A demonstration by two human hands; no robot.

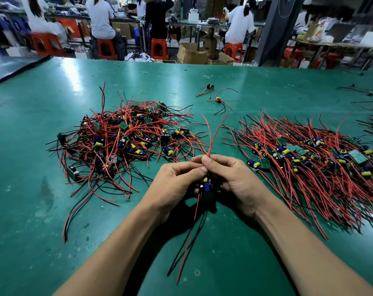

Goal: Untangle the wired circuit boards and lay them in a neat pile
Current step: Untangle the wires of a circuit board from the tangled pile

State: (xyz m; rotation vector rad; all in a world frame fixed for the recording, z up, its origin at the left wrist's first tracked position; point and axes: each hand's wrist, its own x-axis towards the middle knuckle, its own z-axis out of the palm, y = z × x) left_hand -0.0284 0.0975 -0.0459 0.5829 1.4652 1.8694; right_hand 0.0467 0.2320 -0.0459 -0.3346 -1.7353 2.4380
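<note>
The green bench (53,210) is broad, with bare mat toward the person and behind the heaps; its far edge is well away. The tangled heap (121,142) sits to the left, the combed-out neat pile (309,163) to the right, two stray boards (215,97) lie beyond. Between the heaps, the left hand (174,184) and right hand (234,180) are pressed close together, fingertips pinching one small circuit board (206,185), red leads (211,135) springing up, more trailing down. It looks featherlight; the wires seem limp and prone to snagging, the capacitors breakable. Best held by the board's edges, I'd say.
</note>
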